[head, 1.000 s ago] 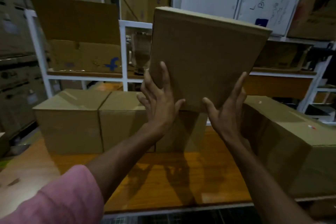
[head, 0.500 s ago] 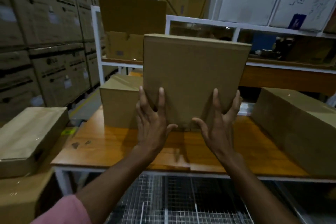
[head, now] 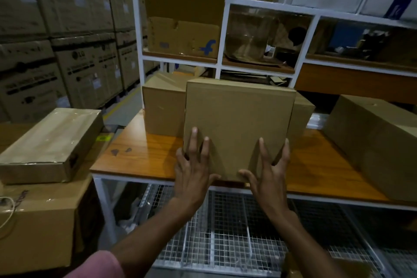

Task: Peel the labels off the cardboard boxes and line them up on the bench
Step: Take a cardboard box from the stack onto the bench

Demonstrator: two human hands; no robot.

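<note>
A plain brown cardboard box stands upright at the front edge of the orange wooden bench, its broad face toward me. My left hand presses on its lower left part with fingers spread and the thumb under the bottom edge. My right hand grips its lower right corner the same way. No label shows on the face I see. Behind it stand two more brown boxes, one to the left and one mostly hidden to the right. A long brown box lies at the bench's right end.
A white shelf frame rises behind the bench with an open carton and clutter. A wire-mesh shelf lies below the bench. On my left a flat wrapped box rests on a larger carton; stacked cartons line the aisle.
The held box has come down from in front of the shelves to the bench's front edge. My view has shifted back and left, so the left-side boxes show.
</note>
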